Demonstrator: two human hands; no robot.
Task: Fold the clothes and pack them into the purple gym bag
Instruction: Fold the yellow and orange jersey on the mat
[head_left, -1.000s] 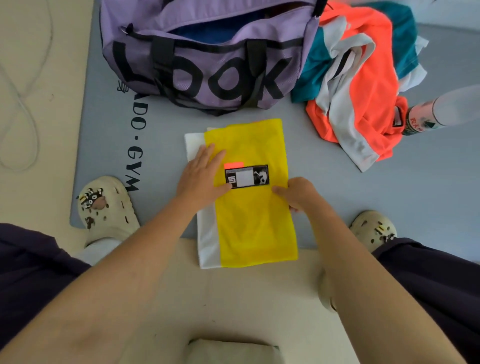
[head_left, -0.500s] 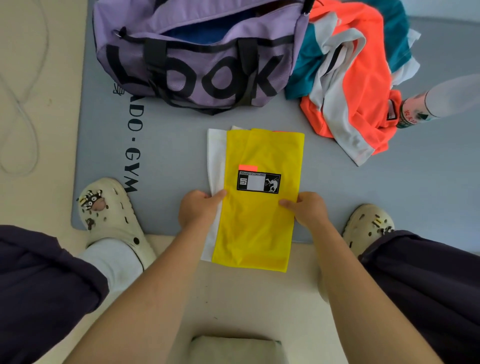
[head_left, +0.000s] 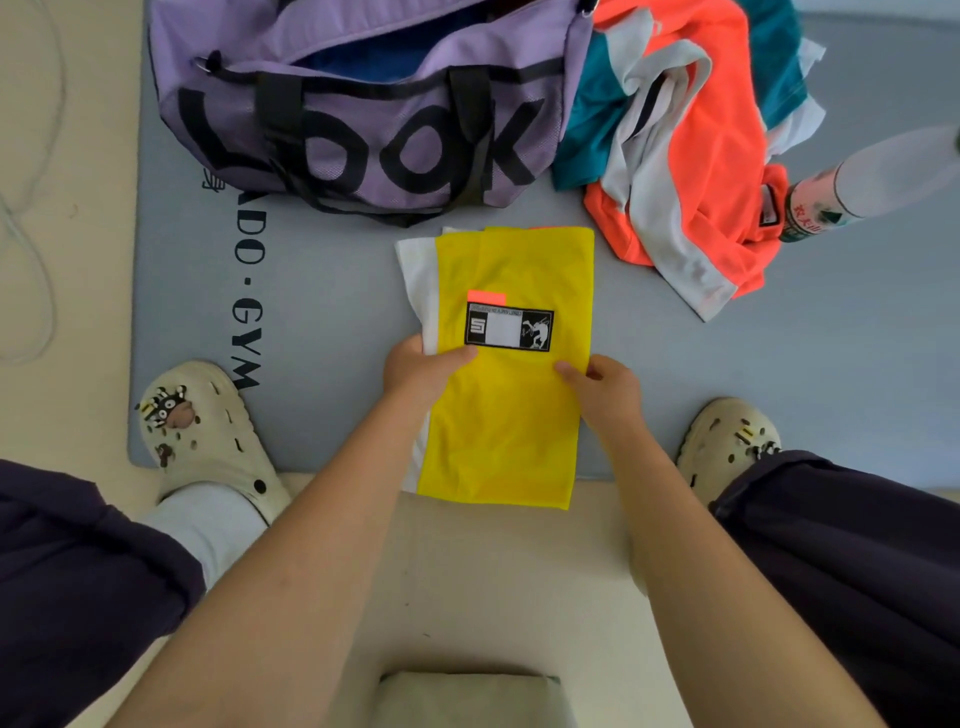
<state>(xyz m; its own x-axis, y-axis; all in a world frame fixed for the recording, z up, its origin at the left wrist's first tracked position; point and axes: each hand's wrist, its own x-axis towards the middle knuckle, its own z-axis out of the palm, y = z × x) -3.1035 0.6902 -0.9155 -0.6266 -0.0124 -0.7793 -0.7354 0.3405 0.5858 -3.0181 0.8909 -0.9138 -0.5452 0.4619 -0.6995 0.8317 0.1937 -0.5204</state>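
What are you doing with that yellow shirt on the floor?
A person is packing gym clothes. Their left hand and right hand each grip a side of the folded yellow garment, which lies on the grey mat. The purple gym bag sits open just beyond it, with something blue inside. An orange and teal pile beside the bag is not folded yet.

Purple gym bag (head_left: 363, 119) top cut by upper edge; blue contents unclear. Bottle (head_left: 852, 187) cut at right edge, label unreadable.
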